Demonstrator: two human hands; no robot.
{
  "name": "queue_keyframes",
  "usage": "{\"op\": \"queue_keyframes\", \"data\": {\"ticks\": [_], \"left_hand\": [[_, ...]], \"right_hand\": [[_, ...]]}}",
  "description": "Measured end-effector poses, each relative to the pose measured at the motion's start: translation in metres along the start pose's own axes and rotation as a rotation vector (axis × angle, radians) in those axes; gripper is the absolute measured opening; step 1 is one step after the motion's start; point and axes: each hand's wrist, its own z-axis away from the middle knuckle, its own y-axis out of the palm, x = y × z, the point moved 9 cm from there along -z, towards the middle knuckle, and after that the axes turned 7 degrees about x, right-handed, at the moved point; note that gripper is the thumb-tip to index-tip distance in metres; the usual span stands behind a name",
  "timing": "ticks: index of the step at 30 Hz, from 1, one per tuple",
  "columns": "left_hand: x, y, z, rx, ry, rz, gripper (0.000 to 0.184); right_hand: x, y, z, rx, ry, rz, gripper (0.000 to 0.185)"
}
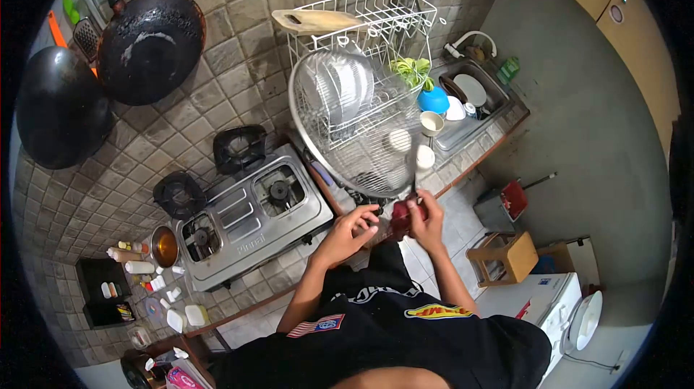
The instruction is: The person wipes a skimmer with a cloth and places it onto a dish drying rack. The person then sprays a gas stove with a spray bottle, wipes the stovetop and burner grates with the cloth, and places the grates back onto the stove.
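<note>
Head: right hand point(428, 223) on dark-red object point(401, 215)

A small, dark red thing point(400, 210), its outline blurred, sits between the two hands, held in the fingers of the right hand point(426, 221), with the fingertips of the left hand point(349, 233) just beside it. A slim, greyish blade point(414, 166) stands nearly upright at the right hand, its tip away from the body.

Right hand point(428, 223) grips dark red item point(402, 214); left hand point(345, 237) just beside, fingers bent. Round wire guard point(309, 144) overlaps dish rack point(376, 22) in view, near two-burner gas stove point(253, 233).
</note>
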Motion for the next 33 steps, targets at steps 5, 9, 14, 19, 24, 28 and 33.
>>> {"op": "queue_keyframes", "data": {"ticks": [5, 9, 14, 19, 24, 28, 33], "left_hand": [[0.03, -0.008, -0.03, 0.05, -0.109, -0.008, 0.048], [0.034, -0.024, -0.063, -0.046, -0.146, -0.104, 0.046], [0.039, -0.03, -0.098, -0.285, -0.179, -0.053, 0.043], [0.06, -0.007, -0.137, -0.293, -0.223, -0.048, 0.041], [0.065, 0.012, -0.155, -0.363, -0.229, -0.072, 0.037], [0.062, 0.025, -0.155, -0.44, -0.189, 0.002, 0.046], [0.076, 0.028, -0.151, -0.448, -0.429, -0.003, 0.045]], "right_hand": [[-0.015, -0.1, -0.101, -0.136, -0.213, 0.256, 0.029], [-0.01, -0.184, -0.228, -0.038, -0.373, 0.332, 0.03], [0.046, -0.218, -0.382, 0.089, -0.565, 0.442, 0.025], [0.071, -0.184, -0.508, 0.289, -0.705, 0.49, 0.023], [0.05, -0.119, -0.593, 0.513, -0.802, 0.449, 0.029], [0.036, -0.078, -0.631, 0.605, -0.817, 0.457, 0.032], [0.021, -0.052, -0.645, 0.615, -0.838, 0.511, 0.036]]}}
